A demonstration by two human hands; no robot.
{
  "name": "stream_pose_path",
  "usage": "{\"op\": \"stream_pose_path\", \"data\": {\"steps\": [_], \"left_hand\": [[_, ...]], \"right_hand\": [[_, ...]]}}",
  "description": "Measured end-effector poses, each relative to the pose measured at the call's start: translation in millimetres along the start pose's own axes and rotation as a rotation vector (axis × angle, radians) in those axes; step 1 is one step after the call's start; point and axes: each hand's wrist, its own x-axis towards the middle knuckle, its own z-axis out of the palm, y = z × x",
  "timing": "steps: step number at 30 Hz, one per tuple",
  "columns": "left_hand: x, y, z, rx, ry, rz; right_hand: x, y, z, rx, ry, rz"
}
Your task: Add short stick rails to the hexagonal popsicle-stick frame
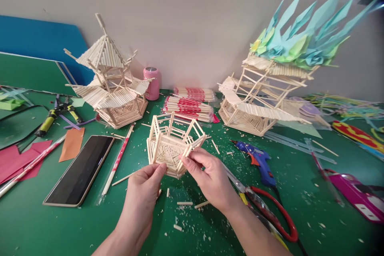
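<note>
Between my two hands is a small hexagonal frame (171,150) built from thin wooden sticks, with a patterned stick floor and open railing sides. My left hand (144,186) pinches its near left edge between thumb and fingers. On the near right edge, my right hand (211,178) grips it the same way. The frame is tilted a little, so its floor shows. Short cut stick pieces (184,203) lie on the green table (99,230) below it. Scissors with red handles (282,212) lie beside my right forearm, which partly covers them.
A stick pavilion (120,100) stands back left, another topped with blue paper (255,100) back right. Stick bundles (189,108) and a pink canister (152,84) sit between them. A blue glue gun (258,160) lies right; a phone (81,170) and pliers (58,114) lie left.
</note>
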Motion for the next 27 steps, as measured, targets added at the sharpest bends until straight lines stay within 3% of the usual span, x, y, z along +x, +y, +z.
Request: {"op": "stream_pose_path", "data": {"steps": [27], "left_hand": [[7.7, -3.2, -4.0, -0.024, -0.021, -0.009]], "right_hand": [[1.7, 2.8, 3.5, -0.016, -0.044, -0.013]]}}
